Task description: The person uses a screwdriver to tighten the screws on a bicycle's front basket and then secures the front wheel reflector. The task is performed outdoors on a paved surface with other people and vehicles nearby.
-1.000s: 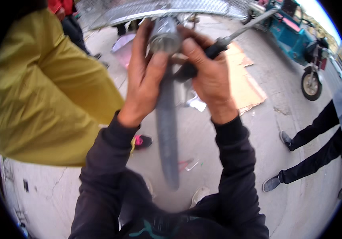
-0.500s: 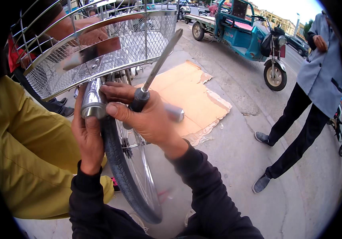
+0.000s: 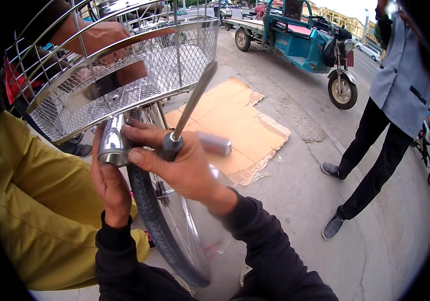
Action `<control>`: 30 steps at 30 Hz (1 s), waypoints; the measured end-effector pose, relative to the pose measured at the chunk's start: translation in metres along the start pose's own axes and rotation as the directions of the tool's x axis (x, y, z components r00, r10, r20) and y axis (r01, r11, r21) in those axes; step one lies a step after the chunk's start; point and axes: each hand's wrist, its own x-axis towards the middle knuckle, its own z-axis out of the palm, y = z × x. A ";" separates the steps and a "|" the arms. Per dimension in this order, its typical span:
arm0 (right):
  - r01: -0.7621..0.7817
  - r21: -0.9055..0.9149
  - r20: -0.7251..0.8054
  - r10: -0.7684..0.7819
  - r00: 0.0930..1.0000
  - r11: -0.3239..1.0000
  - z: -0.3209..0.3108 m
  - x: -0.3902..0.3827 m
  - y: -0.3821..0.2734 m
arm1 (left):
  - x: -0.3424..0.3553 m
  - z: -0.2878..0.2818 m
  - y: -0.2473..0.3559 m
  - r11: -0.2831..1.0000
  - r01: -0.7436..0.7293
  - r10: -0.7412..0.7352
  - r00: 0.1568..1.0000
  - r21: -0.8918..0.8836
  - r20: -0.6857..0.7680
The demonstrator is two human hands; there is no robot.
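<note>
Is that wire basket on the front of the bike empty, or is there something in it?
It looks empty. Through the wire basket only mesh and the pavement behind show; nothing lies on its floor. Another person's hand grips its far rim.

wire basket: 1 | bicycle wheel: 1 | screwdriver: 1 | cardboard sheet: 1 | three-wheeler: 1

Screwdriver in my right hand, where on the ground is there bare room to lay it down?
Bare pavement lies open between the bicycle wheel and the standing person's shoes. The flattened cardboard is also free. It is crowded to the left, where a person in yellow presses against the wheel, and under the wire basket.
</note>
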 end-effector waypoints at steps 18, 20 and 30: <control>-0.128 -0.058 -0.124 0.120 0.985 0.990 0.022 -0.015 0.004 | -0.003 0.001 0.027 0.998 -0.060 0.060 0.997 -0.004 0.045; -0.114 -0.039 -0.109 0.109 0.988 0.993 0.023 -0.016 0.003 | -0.004 0.002 0.027 0.997 -0.070 0.071 0.997 -0.031 0.033; 0.036 -0.068 -0.332 -0.057 0.942 0.997 -0.016 -0.014 -0.008 | -0.018 -0.005 0.016 0.998 0.059 -0.059 0.994 -0.004 -0.094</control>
